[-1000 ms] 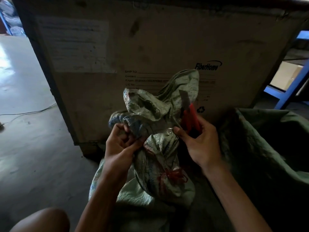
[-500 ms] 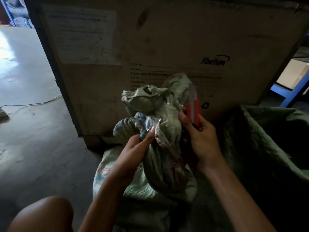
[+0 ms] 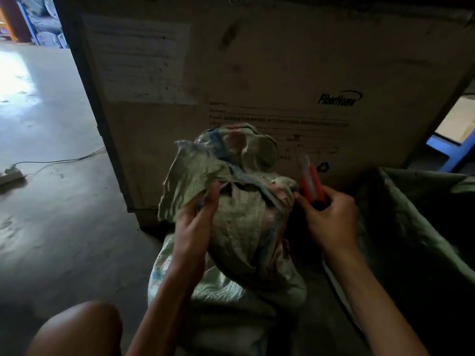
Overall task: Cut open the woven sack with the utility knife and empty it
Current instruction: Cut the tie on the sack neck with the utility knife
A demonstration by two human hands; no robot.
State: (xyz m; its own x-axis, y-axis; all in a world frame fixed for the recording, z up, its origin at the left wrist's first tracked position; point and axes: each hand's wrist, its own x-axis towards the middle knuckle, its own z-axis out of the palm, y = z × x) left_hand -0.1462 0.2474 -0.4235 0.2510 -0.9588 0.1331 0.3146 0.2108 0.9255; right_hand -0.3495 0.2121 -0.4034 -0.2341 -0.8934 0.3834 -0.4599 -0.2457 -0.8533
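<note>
A pale green woven sack point(image 3: 239, 227) stands upright in front of me, its crumpled top spread open and folded outward. My left hand point(image 3: 196, 219) grips the sack's left flap near the mouth. My right hand point(image 3: 331, 217) is at the sack's right side, closed around a red utility knife point(image 3: 311, 183) whose blade points up and away from me. The right fingertips touch the sack's edge. What is inside the sack is hidden.
A big cardboard box point(image 3: 270, 73) with a printed shipping label stands right behind the sack. A dark green open sack point(image 3: 416, 227) lies at the right. My bare knee point(image 3: 77, 330) is at the lower left. A cable and power strip point(image 3: 12, 173) lie on the concrete floor.
The sack's twisted top has been loosened and spread wider. My left hand slid from the knot to the left flap. My right hand with the knife moved slightly right.
</note>
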